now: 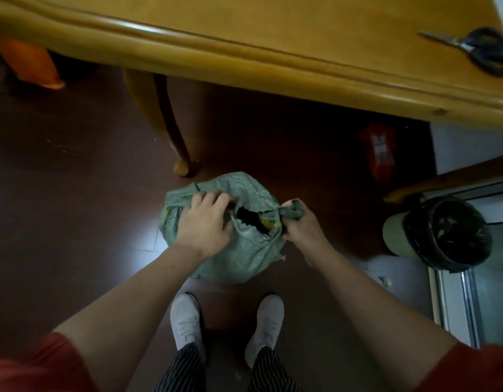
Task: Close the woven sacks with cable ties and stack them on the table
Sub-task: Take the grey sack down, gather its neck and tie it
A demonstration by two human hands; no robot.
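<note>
A grey-green woven sack (244,250) stands on the dark floor in front of my feet, its mouth partly open with dark and yellow contents showing inside. My left hand (205,219) lies on the left side of the sack's mouth, its fingers bent over the fabric. My right hand (297,222) grips a bunched, twisted corner of the mouth at the right. A thin dark strand, maybe a cable tie (198,187), pokes out at the sack's far left edge. The wooden table (273,52) spans the top of the view.
Black-handled scissors (482,50) lie on the table at the far right. A table leg (171,131) stands just behind the sack. A red packet (380,151) lies on the floor, a bin with a black liner (440,230) stands right, and an orange object (32,66) sits far left.
</note>
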